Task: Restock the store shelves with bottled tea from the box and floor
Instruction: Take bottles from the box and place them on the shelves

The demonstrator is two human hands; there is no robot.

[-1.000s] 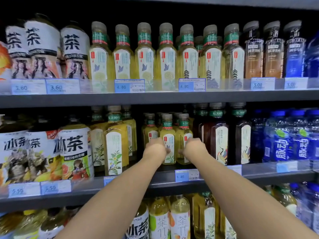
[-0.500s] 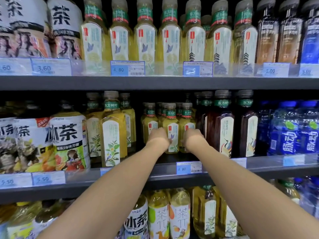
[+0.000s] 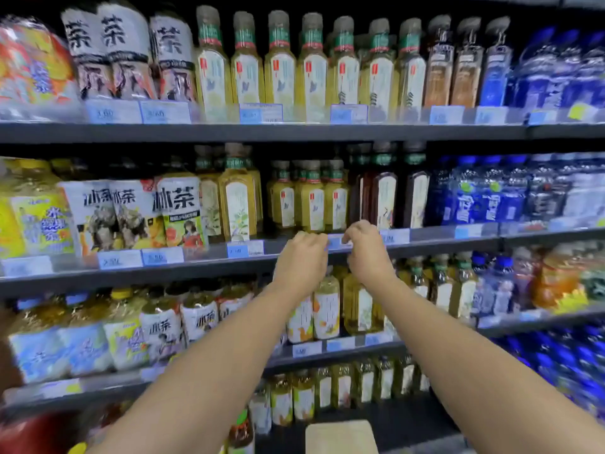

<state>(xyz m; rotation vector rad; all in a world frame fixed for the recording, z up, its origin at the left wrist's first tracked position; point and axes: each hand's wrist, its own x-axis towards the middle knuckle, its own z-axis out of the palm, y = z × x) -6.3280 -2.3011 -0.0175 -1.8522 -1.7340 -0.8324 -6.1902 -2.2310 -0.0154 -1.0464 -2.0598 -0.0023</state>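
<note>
Head view: hands (image 3: 334,253) empty below tea bottles (image 3: 311,199); labels blurred.

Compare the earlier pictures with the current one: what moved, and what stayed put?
Both hands let go and drew back: the left hand and right hand now sit empty at the shelf edge. The small yellow tea bottles they had held remain upright in their row.

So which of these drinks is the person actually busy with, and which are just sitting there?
In the job:
small yellow tea bottles
left hand
right hand
middle shelf

Just there:
dark tea bottles
blue bottles
iced tea bottles
</note>
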